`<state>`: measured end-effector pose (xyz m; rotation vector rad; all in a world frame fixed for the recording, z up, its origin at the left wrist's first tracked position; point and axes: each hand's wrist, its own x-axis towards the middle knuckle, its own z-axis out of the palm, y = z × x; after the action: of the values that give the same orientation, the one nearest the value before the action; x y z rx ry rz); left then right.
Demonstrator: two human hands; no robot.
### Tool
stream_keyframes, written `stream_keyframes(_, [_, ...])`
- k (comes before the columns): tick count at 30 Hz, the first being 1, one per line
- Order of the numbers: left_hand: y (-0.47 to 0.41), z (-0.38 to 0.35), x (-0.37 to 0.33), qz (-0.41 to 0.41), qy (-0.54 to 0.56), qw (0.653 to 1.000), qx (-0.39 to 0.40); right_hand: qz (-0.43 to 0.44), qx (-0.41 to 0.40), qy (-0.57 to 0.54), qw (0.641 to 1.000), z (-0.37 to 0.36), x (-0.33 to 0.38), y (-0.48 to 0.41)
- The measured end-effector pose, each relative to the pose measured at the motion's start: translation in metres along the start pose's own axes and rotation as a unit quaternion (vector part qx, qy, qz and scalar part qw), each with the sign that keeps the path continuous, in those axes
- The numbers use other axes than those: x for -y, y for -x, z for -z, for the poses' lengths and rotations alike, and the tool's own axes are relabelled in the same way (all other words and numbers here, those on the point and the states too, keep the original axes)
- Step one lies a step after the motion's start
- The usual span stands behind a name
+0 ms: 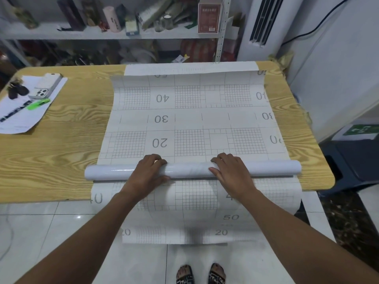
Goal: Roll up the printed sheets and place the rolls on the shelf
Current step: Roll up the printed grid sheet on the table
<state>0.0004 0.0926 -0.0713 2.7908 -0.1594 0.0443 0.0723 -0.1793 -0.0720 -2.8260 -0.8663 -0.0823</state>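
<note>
Roll [192,171] lies crosswise at lower centre of the bench [61,140], long axis left–right. Left hand [150,173] and right hand [229,171] cup it — unrolled sheet [190,117] stretches toward frame top.

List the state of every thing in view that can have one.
Glossy white roll of sheet: partly rolled, lying across the table's near edge.
Gridded, numbered printed sheet: still mostly flat on the table, far end curling up.
Left hand: wrapped over the roll.
Right hand: wrapped over the roll.
White smartphone: lying camera side up on papers.
Green highlighter pen: lying on papers.
Wood-grain table: carrying everything.
</note>
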Motion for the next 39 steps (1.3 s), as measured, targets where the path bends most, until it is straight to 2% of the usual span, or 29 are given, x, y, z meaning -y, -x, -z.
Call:
stream_keyframes(8, [-0.001, 0.008, -0.006, -0.001, -0.041, 0.998, 0.044, -0.007, 0.013, -0.011, 1.0, 0.001, 0.0, 0.002])
stream_keyframes(14, [-0.003, 0.012, -0.015, 0.039, 0.006, 0.998, 0.039, -0.002, 0.033, -0.015, 0.999, 0.002, 0.0, 0.003])
stream_keyframes(23, [-0.002, 0.009, -0.004, -0.013, -0.03, 0.999, 0.026, 0.013, 0.023, -0.01, 1.0, 0.005, 0.0, 0.004])
stream_keyframes(27, [-0.004, 0.011, -0.005, -0.012, -0.022, 0.999, 0.026, 0.005, 0.016, 0.007, 1.0, 0.003, -0.001, 0.005])
stream_keyframes(33, [-0.007, 0.015, -0.011, 0.037, 0.02, 0.999, 0.033, 0.002, 0.018, 0.011, 1.0, 0.004, -0.001, 0.006])
stream_keyframes(39, [-0.01, 0.016, -0.015, 0.048, 0.008, 0.998, 0.033, 0.014, 0.015, 0.001, 1.0, 0.005, -0.002, 0.006])
